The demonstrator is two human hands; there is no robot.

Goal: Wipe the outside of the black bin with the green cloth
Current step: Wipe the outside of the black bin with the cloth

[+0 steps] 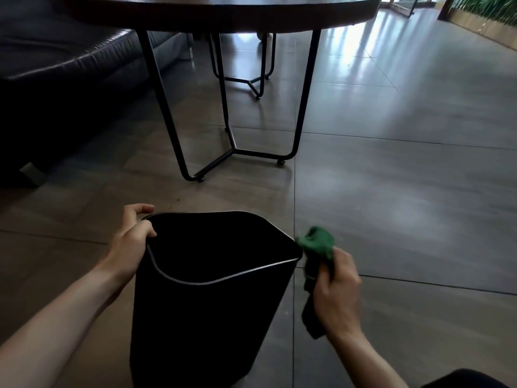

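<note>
Black bin [207,317] steadied by left hand [131,245] gripping its nine-o'clock rim; right hand [337,298] clenches green cloth [317,243] against its three-o'clock side for wiping.

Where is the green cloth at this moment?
In the head view the cloth is at lower right, bunched in the right hand, against the right outer side of the bin near its rim.

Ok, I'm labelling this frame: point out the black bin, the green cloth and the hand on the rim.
black bin [207,317]: head view, front outer wall.
green cloth [317,242]: head view, bunched upper end.
left hand [131,247]: head view, back of hand.
</note>
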